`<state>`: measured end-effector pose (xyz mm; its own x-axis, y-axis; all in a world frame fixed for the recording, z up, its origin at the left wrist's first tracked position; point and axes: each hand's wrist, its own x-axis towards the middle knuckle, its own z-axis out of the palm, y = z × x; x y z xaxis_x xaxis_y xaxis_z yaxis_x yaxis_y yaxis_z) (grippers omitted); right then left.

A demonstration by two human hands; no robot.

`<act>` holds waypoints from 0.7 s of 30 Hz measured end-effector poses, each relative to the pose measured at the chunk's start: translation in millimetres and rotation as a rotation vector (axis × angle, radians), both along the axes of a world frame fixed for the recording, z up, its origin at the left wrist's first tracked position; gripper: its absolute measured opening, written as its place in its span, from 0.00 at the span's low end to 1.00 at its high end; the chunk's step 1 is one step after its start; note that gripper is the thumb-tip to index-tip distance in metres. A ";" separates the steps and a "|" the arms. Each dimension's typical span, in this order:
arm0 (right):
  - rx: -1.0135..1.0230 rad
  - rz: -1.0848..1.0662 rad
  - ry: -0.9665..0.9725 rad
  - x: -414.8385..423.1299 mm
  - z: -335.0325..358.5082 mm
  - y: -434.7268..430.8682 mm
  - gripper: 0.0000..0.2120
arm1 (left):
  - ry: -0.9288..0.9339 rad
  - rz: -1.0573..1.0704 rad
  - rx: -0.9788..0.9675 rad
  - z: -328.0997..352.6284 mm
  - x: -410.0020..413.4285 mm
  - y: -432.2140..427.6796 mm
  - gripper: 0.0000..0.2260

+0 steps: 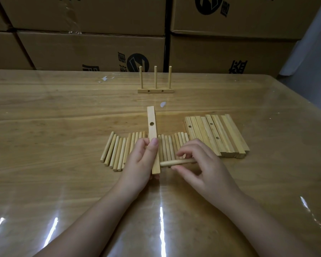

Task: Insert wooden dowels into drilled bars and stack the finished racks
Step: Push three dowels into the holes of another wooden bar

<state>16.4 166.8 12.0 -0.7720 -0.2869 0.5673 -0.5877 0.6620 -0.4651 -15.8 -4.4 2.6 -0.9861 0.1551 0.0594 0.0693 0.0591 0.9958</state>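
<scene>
Lying beneath hands (141, 161) (204, 164) holding bar (152, 130) and dowel (168, 163), loose dowels (117, 153) neighbour spare bars (219, 138).

My left hand (141, 162) covers a lower stretch of the bar (152, 130); right of the bar, my right hand (198, 164) conceals the far end of the dowel (170, 162); behind the bar, the loose dowels (117, 151) are partly masked; tip-to-hole seating: cannot be told.

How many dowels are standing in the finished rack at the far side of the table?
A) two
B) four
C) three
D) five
C: the finished rack carries three upright dowels, one near each end of its bar and one in the middle.
</scene>
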 end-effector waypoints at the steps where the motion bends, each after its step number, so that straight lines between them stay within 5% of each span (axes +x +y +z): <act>1: -0.041 0.013 -0.004 0.1 0.8 1.0 0.14 | -0.004 0.006 0.010 0.6 0.3 0.0 0.19; 12: -0.422 0.005 -0.054 -3.4 0.2 11.8 0.07 | -0.071 0.131 0.192 5.6 -0.7 0.4 0.14; 21: -0.332 -0.007 -0.065 -6.3 -0.5 14.5 0.06 | -0.092 0.100 0.185 5.7 -1.3 0.2 0.14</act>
